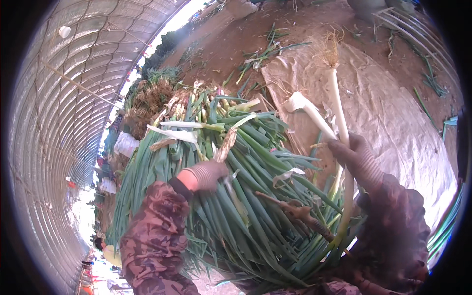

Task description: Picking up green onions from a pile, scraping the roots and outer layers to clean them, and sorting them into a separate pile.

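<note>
My right hand (358, 158), in a ribbed glove, is closed round two green onions (336, 98). Their white shanks point up and away from me; one ends in a tuft of pale roots, the other in a bent, peeled-back white end. Lower down, their leaves curve towards me. My left hand (206, 175), gloved too and slightly blurred, is closed over a big pile of green onions (260, 196). Out of its grip sticks a withered brownish onion leaf (226, 146). Loose white peelings (179, 132) lie on the pile near that hand.
A pale sheet (388, 103) covers the ground to the right. Cut leaves (265, 51) litter the brown soil (211, 49) beyond. More rooted onions (147, 98) are heaped at the far left, with white bundles (126, 144) beside them. An arched tunnel roof (83, 93) rises on the left.
</note>
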`<action>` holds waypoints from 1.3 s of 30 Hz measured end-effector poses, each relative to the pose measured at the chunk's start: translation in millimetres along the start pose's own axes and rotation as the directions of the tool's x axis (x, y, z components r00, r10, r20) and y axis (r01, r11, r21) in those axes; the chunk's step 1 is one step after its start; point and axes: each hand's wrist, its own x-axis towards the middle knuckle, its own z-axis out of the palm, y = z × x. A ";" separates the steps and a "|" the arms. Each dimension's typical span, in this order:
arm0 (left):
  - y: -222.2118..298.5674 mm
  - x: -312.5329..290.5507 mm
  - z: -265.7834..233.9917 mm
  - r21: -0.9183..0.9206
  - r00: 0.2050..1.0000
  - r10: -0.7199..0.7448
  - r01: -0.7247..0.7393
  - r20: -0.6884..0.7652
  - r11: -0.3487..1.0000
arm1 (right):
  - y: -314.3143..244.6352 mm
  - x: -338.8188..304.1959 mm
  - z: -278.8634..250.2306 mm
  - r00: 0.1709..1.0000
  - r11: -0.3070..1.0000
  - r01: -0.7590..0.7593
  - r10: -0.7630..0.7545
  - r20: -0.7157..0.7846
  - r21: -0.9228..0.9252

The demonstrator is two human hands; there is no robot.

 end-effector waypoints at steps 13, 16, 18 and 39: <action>-140.6 14.7 -127.0 -0.503 0.325 -0.500 0.081 -0.803 0.860 | -4.8 1.1 -3.9 0.999 0.999 -0.021 0.022 -0.036 0.029; -134.1 75.1 -62.1 -0.568 0.524 -0.642 0.322 -0.559 0.757 | -5.0 1.1 -1.1 0.999 0.999 -0.032 0.032 -0.009 0.023; -102.7 115.9 -40.0 -0.708 0.552 -0.712 0.278 -0.435 0.649 | -4.3 -1.0 -9.2 0.997 0.998 -0.065 0.065 -0.031 -0.009; 59.5 -4.2 -70.3 -0.476 0.876 0.144 -0.381 -0.460 0.793 | 6.0 7.8 -3.8 0.998 0.996 -0.012 0.006 -0.069 -0.086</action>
